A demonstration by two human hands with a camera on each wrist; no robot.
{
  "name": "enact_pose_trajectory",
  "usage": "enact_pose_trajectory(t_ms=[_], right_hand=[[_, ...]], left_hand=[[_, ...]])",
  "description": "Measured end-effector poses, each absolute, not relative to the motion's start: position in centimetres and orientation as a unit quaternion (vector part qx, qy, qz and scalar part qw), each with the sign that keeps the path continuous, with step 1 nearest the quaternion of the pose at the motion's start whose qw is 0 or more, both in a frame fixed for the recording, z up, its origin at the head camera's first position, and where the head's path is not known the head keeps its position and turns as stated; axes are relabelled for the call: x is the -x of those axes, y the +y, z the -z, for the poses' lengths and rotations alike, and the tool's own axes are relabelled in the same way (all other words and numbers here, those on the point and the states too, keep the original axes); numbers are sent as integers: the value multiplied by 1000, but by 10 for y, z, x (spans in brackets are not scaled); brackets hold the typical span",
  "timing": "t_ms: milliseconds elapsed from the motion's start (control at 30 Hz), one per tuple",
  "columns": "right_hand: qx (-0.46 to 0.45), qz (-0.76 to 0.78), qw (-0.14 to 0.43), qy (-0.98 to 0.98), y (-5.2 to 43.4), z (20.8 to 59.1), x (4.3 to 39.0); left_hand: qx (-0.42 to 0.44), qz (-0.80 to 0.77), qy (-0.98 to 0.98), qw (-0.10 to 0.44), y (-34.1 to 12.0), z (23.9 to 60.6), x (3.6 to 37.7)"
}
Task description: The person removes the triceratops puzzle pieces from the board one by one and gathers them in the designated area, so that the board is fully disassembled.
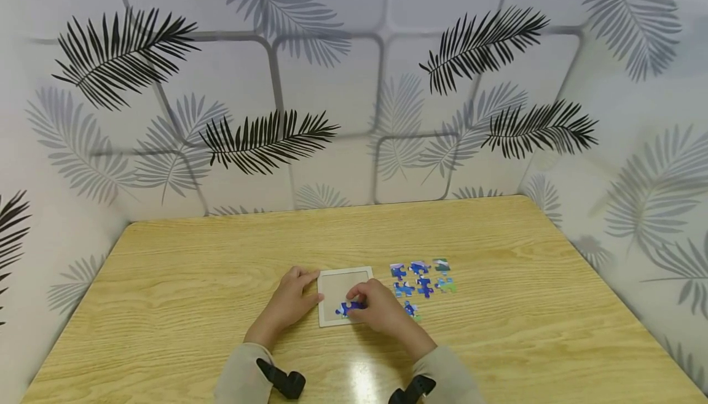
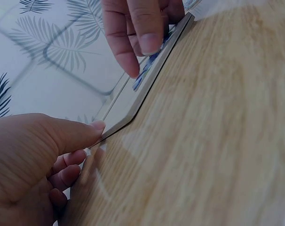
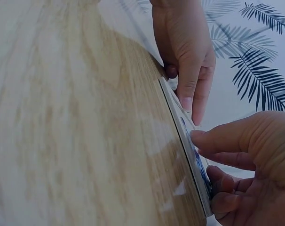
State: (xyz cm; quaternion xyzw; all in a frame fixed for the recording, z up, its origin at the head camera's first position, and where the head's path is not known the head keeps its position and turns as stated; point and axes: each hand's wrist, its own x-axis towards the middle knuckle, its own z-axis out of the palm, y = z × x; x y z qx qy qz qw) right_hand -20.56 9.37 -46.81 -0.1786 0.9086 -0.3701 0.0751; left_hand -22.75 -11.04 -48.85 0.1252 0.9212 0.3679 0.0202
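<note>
A square tray (image 1: 332,321) with a pale raised rim lies flat on the wooden surface (image 1: 166,305), near the front edge and roughly central. The left hand (image 1: 287,302) rests at the tray's left rim; the left wrist view shows its thumb (image 2: 81,134) pressed against the rim's corner, the other fingers curled beneath and holding nothing else. The right hand (image 1: 381,308) sits over the tray's near right corner, its fingertips pinching a blue piece (image 1: 347,309) that lies inside the tray against the front rim. The right wrist view shows the thumb (image 3: 222,139) on the rim's top and the piece (image 3: 202,172) tucked just inside the edge.

The remainder of the tray's floor is bare. Loose pieces (image 1: 421,278) lie in two short rows just right of the tray, apart from it, with one more beside the right hand. Open surface extends wide to the left, right and behind the tray. Leaf-patterned walls (image 1: 343,84) enclose the surface on three sides.
</note>
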Motion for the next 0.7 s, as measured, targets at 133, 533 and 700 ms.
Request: enact_pose_trajectory(t_ms=[133,533,700], right_hand=[[185,357,75,913,93,466,204],[175,346,78,918,89,464,201],[162,349,76,920,89,465,200]], left_hand=[[-124,-368,921,21,-110,489,227],[-121,-375,919,23,-110,488,227],[-120,-376,919,22,-111,488,227]])
